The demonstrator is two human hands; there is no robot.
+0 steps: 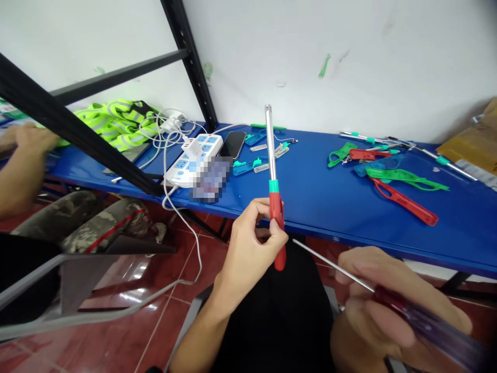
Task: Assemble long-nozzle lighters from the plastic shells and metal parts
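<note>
My left hand (252, 238) pinches the red handle of a long-necked gas lighter (276, 207), which stands upright with its metal tube and teal collar pointing up, in front of the table edge. In my right hand (388, 295) is a screwdriver (396, 303) with a thin metal shaft and a dark red handle. The shaft's tip points left toward the lighter's lower end but stays apart from it. My right hand is slightly blurred. On the blue table (310, 191) behind lie several lighter parts, among them a red handle shell (407, 202) and a green one (407, 178).
A white power strip (205, 145) with tangled cables, a phone (234, 144) and a blurred-out object (212, 178) lie left of centre. A black metal frame (97, 124) crosses the left side. Beyond it are a neon vest (116, 119) and another person's hand (33, 142). A cardboard box (471, 140) stands far right.
</note>
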